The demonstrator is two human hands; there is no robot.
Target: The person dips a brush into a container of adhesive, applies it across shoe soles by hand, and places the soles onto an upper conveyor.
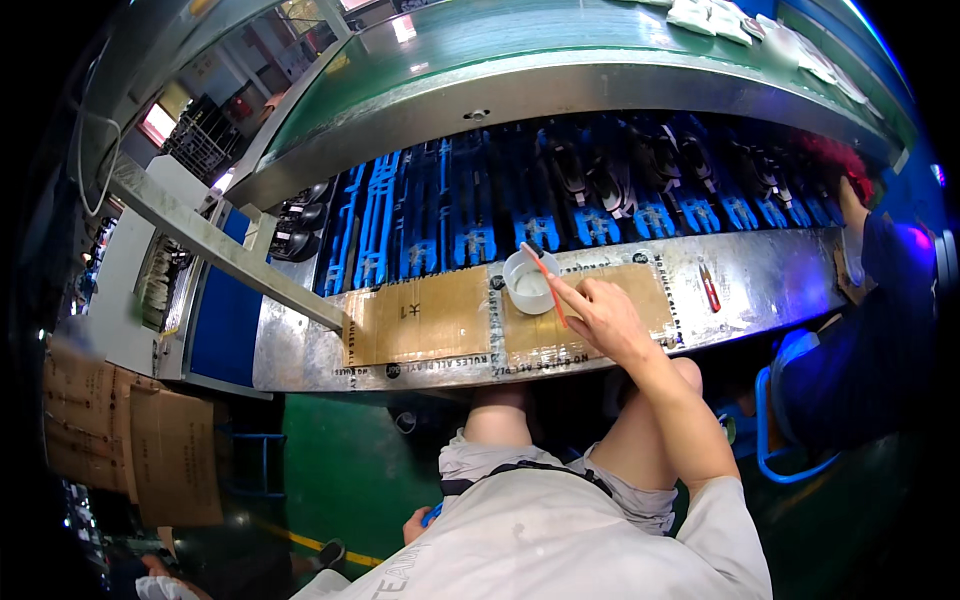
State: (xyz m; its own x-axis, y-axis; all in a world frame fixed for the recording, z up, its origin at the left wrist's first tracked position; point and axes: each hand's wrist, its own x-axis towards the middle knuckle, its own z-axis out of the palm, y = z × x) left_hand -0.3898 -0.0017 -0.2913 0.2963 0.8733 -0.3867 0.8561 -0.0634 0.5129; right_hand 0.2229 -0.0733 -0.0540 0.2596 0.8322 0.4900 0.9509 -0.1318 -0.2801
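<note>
My right hand (605,318) is closed around the orange-red handle of a toothbrush-like brush (543,268). The brush slants over a white plastic bowl (528,287), its dark bristled end near the far rim. Whatever lies in the bowl is hard to make out. Beneath the bowl and hand, a flattened cardboard sheet (620,305) is taped to the metal bench. Low beside my left hip, my left hand (415,525) is curled by a small blue thing (432,514); my body hides part of both.
Red-handled snips (709,288) lie on the metal bench (765,290), right of the cardboard. Blue and black parts (475,240) stand in a row behind. A raised green conveyor (560,40) runs beyond. Another person's arm (852,210) reaches in at right. Cartons (175,455) stand left.
</note>
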